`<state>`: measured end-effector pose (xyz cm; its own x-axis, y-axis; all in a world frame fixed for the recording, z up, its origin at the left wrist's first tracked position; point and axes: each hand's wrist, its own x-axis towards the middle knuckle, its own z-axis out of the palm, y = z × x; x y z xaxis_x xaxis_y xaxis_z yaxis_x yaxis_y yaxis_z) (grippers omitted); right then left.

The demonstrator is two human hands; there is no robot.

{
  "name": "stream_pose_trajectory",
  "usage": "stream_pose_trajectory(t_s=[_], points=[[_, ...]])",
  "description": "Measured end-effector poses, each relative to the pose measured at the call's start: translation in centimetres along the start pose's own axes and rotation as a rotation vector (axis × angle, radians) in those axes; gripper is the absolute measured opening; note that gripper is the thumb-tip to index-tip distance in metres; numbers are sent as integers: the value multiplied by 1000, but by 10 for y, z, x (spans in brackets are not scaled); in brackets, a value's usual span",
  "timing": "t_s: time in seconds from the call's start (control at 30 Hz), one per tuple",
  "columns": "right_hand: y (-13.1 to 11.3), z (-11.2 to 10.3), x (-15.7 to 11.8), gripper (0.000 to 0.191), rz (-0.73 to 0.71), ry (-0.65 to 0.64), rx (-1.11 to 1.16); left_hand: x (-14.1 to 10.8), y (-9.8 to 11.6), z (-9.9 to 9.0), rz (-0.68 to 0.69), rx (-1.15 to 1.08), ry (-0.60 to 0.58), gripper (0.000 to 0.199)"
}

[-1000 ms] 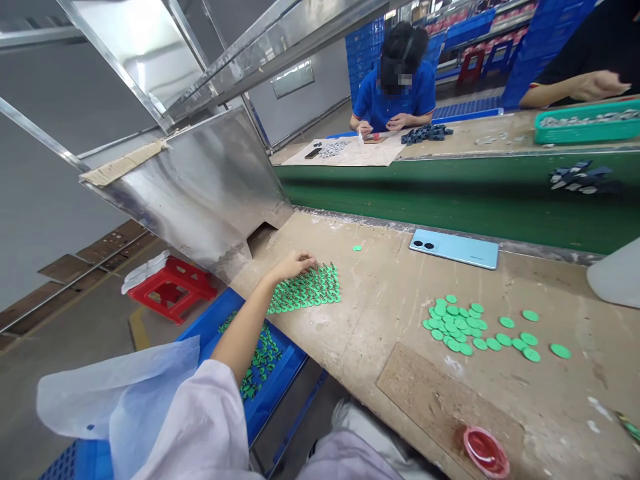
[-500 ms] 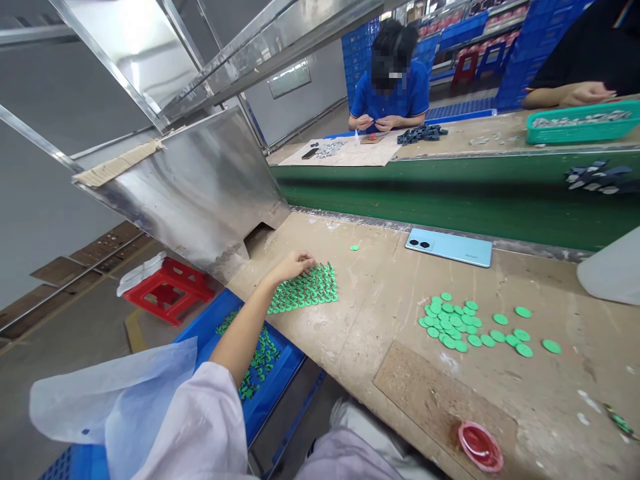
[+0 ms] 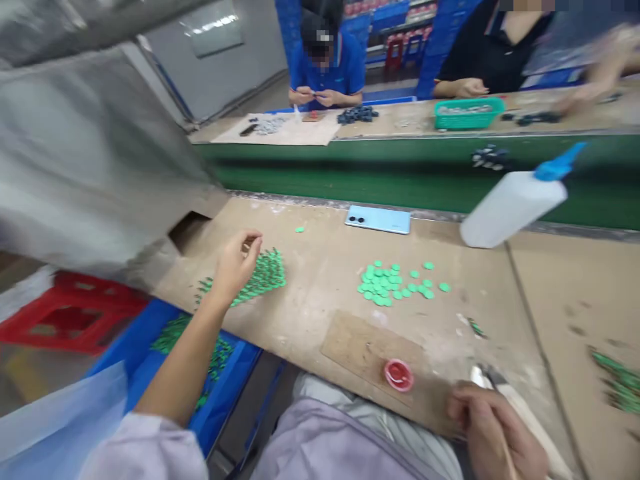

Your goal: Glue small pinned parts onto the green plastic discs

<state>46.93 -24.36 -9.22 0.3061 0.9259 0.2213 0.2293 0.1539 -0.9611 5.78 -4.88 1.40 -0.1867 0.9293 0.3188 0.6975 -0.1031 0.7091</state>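
Left of the red cup [image 3: 399, 375], you are apparently tending the green rows [image 3: 265, 275], your left hand [image 3: 237, 263] hovering there; your right hand [image 3: 493, 427] is hovering right of the cup. Whether either is gripping anything, I cannot tell. Moving next is likely calling for clearing the upright tips.

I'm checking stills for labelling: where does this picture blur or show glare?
Head view: the right hand and a co-worker's arm at far right are smeared; head view: the metal panel at left looks soft, the blue phone clearer; head view: bright streaks mark the wall panel.
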Motion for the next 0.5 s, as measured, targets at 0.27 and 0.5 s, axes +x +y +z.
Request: stream_pose_trajectory(t_s=[0.27, 0.5], points=[[-2, 17, 0, 36, -186, -23, 11, -74, 62, 115, 666, -107, -457, 25], [-16, -4, -9, 46, -318, -140, -45, -68, 72, 169, 709, -19, -587, 24]])
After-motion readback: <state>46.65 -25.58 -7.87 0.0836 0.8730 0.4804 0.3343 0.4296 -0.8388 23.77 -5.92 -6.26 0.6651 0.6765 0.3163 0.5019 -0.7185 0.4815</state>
